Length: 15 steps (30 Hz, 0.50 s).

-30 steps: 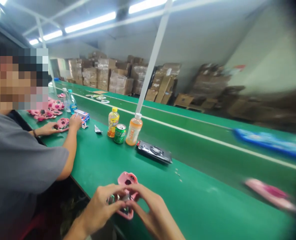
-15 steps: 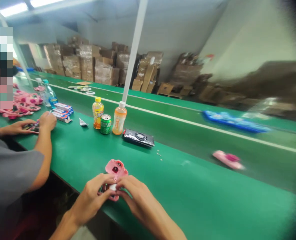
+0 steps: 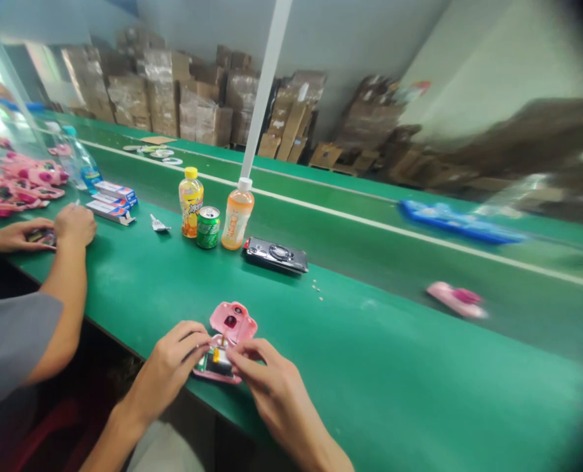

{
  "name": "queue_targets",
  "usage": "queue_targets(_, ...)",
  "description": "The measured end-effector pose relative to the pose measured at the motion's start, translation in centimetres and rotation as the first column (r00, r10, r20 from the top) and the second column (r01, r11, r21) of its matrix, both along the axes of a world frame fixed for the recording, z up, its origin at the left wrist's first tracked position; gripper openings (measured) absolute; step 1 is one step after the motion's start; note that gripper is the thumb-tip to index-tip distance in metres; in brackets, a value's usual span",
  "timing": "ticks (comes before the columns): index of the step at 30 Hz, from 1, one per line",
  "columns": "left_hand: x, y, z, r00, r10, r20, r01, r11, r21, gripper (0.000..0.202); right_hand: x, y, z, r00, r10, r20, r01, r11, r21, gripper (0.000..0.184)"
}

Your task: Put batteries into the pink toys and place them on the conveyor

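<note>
An opened pink plastic case [image 3: 239, 321] lies on the green bench in front of me, its two halves folded apart. In the lower half I see a green circuit board, a dark-and-silver block [image 3: 220, 362] and a yellow strip. My left hand [image 3: 176, 357] grips the case's left side, fingers bent and close together at its upper edge. My right hand [image 3: 266, 373] is closed at the right side, thumb and fingertips on the edge of the case and block. Its fingertips partly hide what they touch.
Beyond the case stand a yellow-capped bottle [image 3: 191, 203], a green can [image 3: 208, 227] and an orange bottle [image 3: 237, 215], beside a black flat package [image 3: 276, 255]. A pink piece [image 3: 457, 299] and blue tray [image 3: 458, 223] lie on the belt. A co-worker's hands [image 3: 72, 226] work at left, near pink parts [image 3: 20, 183].
The white piece between my fingertips no longer shows there. My hands have moved apart, uncovering the block and yellow strip inside the case. The view has tilted slightly down.
</note>
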<state>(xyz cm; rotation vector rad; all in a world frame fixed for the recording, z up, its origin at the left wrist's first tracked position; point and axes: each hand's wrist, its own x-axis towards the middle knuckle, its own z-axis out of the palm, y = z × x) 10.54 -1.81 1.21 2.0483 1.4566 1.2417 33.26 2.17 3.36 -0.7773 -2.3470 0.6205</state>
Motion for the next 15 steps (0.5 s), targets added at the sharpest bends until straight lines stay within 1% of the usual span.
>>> queue_targets(3,0.4,-0.1,-0.9,0.999,0.029,0.013,-0.03,0.998,0.058,0.017,-0.5,-0.5,-0.9,0.998,-0.031,0.045,0.029,0.998,0.054,0.036)
queue_targets(5,0.5,-0.2,-1.3,1.0,0.03,-0.009,-0.029,0.995,0.1,0.017,-0.8,-0.7,-1.5,0.998,-0.053,0.039,0.048,0.991,0.128,0.035)
queue_targets(7,0.5,-0.2,-1.4,0.999,0.021,-0.032,-0.017,0.992,0.127,0.016,-1.1,-0.8,-1.7,0.998,-0.049,0.03,0.043,0.98,0.192,0.034)
queue_targets(9,0.4,-0.2,-1.4,0.999,0.02,-0.047,-0.013,0.989,0.145,0.015,-1.3,-0.7,-1.6,0.998,-0.042,0.042,0.031,0.974,0.223,0.031)
queue_targets(12,0.4,-0.1,-1.3,0.998,0.028,-0.06,-0.019,0.99,0.143,0.015,-1.5,-0.8,-1.0,0.996,-0.038,0.079,0.019,0.971,0.238,0.027)
queue_targets(15,0.3,-0.1,-1.2,0.997,0.035,-0.064,-0.027,0.991,0.131,0.017,-1.8,-1.1,-0.2,0.989,-0.054,0.135,0.021,0.972,0.233,0.029)
